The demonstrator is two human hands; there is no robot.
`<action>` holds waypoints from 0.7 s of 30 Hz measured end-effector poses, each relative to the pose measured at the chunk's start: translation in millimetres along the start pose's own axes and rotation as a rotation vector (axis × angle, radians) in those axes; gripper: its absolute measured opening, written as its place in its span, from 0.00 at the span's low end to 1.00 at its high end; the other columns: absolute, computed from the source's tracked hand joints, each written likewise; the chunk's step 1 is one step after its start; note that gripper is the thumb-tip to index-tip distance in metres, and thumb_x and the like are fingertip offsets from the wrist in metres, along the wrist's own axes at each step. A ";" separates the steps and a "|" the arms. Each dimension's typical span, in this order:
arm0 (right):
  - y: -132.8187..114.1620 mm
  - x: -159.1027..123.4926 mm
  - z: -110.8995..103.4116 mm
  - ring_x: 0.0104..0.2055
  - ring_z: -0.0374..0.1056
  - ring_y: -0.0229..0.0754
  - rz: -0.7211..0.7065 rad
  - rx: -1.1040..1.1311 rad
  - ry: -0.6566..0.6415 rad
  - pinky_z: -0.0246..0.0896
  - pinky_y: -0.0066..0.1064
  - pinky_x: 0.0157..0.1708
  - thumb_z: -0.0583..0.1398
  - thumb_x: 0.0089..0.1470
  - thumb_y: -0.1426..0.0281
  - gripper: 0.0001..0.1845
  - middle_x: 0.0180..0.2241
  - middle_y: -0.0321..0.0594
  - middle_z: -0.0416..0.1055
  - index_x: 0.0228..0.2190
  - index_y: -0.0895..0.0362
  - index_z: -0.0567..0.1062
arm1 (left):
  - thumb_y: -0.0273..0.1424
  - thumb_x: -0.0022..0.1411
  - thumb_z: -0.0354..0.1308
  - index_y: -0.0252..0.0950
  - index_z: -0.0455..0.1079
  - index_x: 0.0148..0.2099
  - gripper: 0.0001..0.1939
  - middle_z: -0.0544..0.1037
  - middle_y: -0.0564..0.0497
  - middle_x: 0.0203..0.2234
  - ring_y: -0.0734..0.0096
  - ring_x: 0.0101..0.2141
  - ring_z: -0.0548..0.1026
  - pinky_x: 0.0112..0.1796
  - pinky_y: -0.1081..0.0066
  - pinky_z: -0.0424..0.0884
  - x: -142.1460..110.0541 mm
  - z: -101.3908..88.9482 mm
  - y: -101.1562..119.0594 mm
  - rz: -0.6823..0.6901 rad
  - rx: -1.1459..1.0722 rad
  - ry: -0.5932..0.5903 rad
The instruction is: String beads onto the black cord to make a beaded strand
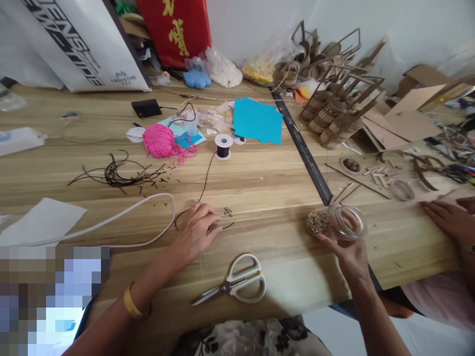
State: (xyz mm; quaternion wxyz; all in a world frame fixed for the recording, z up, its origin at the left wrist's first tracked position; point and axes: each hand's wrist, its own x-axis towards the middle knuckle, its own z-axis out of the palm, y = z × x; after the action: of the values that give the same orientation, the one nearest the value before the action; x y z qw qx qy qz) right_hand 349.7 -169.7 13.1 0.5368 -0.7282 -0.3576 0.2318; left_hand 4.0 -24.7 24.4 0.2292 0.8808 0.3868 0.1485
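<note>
Floral-patterned cloth (252, 338) at the bottom edge, closest to the camera, at the table's near side. Just beyond it on the wooden table (293, 277), pale-handled scissors (239, 286) lie flat, blades together, tips toward the lower left. Left hand (196, 228), a yellow bracelet (132, 301) on its wrist, rests low over black cord (207, 179); fingers bent and close together, thumb tucked partly beneath. Cannot tell whether the fingertips pinch the cord, which runs from a spool (223, 149) down to the hand, bows out on its left and shows a free end past the fingertips. Small loose cluster of beads (227, 211) just beyond those fingertips, on bare wood. Right hand (351, 254) well apart, thumb and fingers closed around a clear glass jar (347, 222); jar appears tilted, multicoloured beads (316, 222) massed at its left end. Pale looped cord (162, 195) left of the left hand; past it, a tangle of black lengths (118, 173) with short clippings scattered to its right. Pink yarn (158, 141) left of the spool, blue sheets (258, 120) behind it to the right. Dark strip (306, 151) slants between the sheets and several brown slatted holders (332, 121). Another person's hand (445, 217) lies on the table at far right, near a small clear dish (402, 190).
</note>
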 end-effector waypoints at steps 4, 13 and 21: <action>4.5 1.2 -3.1 0.53 0.66 0.54 0.012 0.014 0.021 0.63 0.48 0.52 0.73 0.29 0.63 0.52 0.54 0.50 0.64 0.55 0.55 0.60 | 0.29 0.59 0.58 0.35 0.72 0.34 0.04 0.70 0.48 0.33 0.62 0.41 0.66 0.46 0.61 0.64 1.7 8.8 2.1 0.044 0.029 -0.040; 1.1 -8.8 -0.4 0.61 0.55 0.58 -0.100 0.061 0.022 0.53 0.53 0.58 0.69 0.38 0.61 0.51 0.59 0.50 0.56 0.59 0.54 0.54 | 0.30 0.65 0.49 0.36 0.71 0.33 0.11 0.70 0.49 0.31 0.65 0.38 0.65 0.46 0.60 0.62 1.3 16.8 -2.6 0.120 0.098 -0.054; -54.9 -13.1 14.8 0.56 0.60 0.57 -0.674 -0.063 0.440 0.53 0.54 0.57 0.60 0.52 0.66 0.24 0.51 0.42 0.64 0.51 0.46 0.66 | 0.28 0.66 0.47 0.35 0.70 0.33 0.12 0.71 0.48 0.31 0.64 0.37 0.66 0.44 0.60 0.64 2.2 18.6 -0.9 0.133 0.157 -0.067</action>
State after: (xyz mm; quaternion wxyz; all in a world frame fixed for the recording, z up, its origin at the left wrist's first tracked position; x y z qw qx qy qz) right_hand 315.7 -161.5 59.8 0.6238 -0.6185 -0.4600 -0.1298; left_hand 13.1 -28.0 8.3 0.1619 0.9242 0.3301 0.1033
